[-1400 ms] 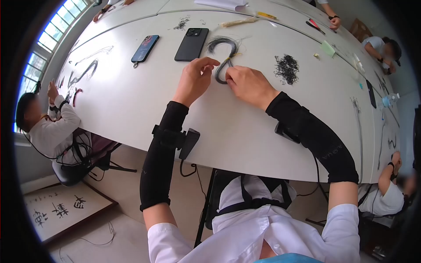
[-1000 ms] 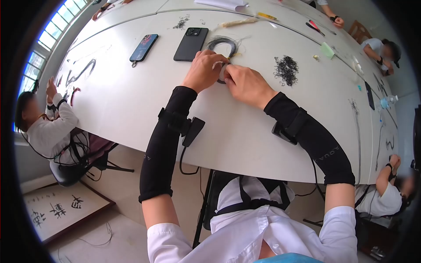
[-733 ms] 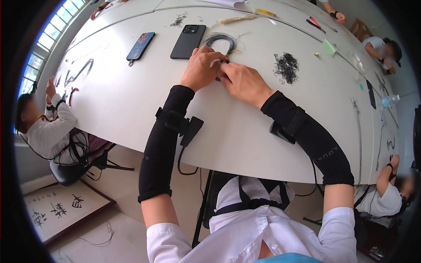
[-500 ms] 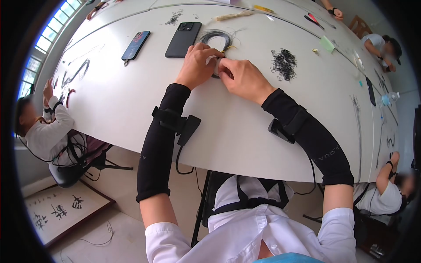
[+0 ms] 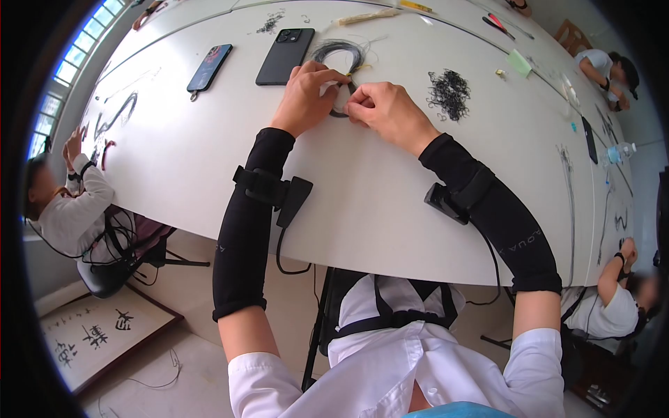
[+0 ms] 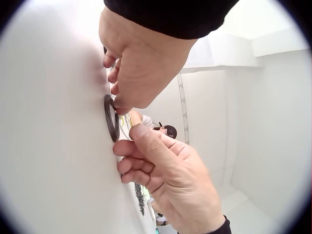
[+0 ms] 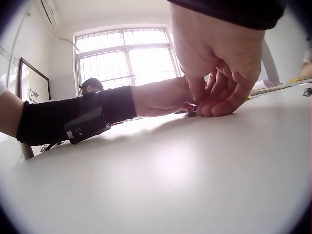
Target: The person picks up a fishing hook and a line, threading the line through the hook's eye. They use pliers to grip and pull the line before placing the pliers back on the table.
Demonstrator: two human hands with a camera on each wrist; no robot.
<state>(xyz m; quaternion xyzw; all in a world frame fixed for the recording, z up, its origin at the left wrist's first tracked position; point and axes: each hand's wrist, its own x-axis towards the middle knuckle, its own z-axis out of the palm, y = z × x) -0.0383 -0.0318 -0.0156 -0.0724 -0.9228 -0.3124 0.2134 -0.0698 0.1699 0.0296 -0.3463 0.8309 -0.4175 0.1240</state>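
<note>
A bundle of thin dark strands (image 5: 357, 53), bent into loops and bound with a yellow tie (image 5: 358, 68), lies on the white table (image 5: 376, 230). My left hand (image 5: 304, 99) grips it near the tie, covering part of it. At the lower loop, my right hand (image 5: 391, 115) has its thumb and fingertips pinching at the bundle's right edge. The left wrist view shows the lower loop (image 6: 110, 117) between both hands, close on the tabletop. Curled fingers of the right hand (image 7: 222, 83) hide most of the bundle in the right wrist view.
A black phone (image 5: 284, 59) and a blue phone (image 5: 210, 68) lie left of the bundle. Right of it sits a pile of small black pieces (image 5: 448, 95). Farther off are a tan bundle (image 5: 367, 17), red-handled pliers (image 5: 497, 25) and a water bottle (image 5: 619, 153). Other people sit around.
My left hand has come in from beside the bundle and taken hold of it near the tie. The right hand stays at the lower loop. The head view has shifted slightly.
</note>
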